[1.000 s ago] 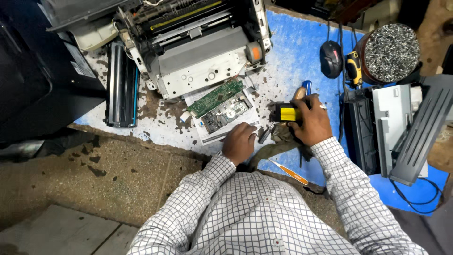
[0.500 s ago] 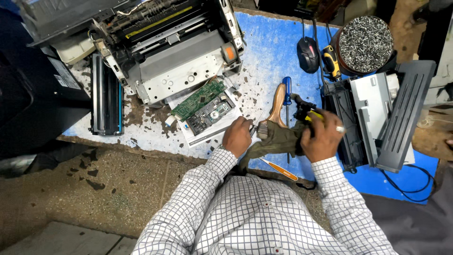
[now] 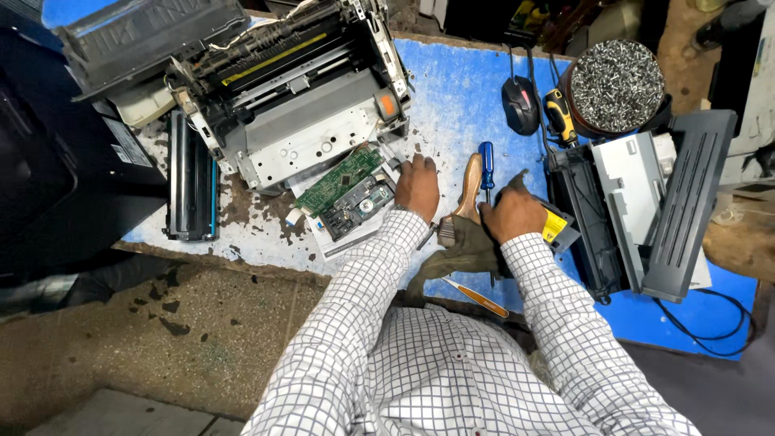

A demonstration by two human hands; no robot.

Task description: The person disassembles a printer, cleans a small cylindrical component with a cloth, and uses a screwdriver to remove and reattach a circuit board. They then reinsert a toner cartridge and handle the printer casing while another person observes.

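We are looking down at a blue desk [image 3: 460, 89] crowded with printer parts. Our left hand [image 3: 417, 187] is resting palm-down, fingers spread loosely and gripping nothing, on the corner of a small grey drive unit [image 3: 359, 208] that is lying just beside a green circuit board [image 3: 339, 179]. Both are sitting against the front edge of the opened printer chassis [image 3: 299, 113], which is filling the upper left of the desk.

Our right hand [image 3: 513, 214] is curling over a yellow-and-black block [image 3: 555, 226]; we cannot tell whether the fingers are actually clamping it. Between our two hands a wooden-handled brush [image 3: 467, 194] is lying, touching an olive cloth [image 3: 464, 250], and a blue-handled screwdriver [image 3: 487, 161] is lying just beside the brush. An orange-handled tool [image 3: 483, 299] is resting near the desk's near edge, under our right sleeve.

A black toner cartridge [image 3: 192, 186] is sitting close to the left edge. On the right, a black and grey printer housing [image 3: 646, 202] is reaching to the desk's right side, with a round tub of screws [image 3: 617, 85], a black computer mouse [image 3: 519, 105] and a yellow tape measure [image 3: 559, 117] behind it.

Open room is narrow: a bare, dusty strip of blue is running between the chassis and the mouse, and a small patch is showing at the near right corner.
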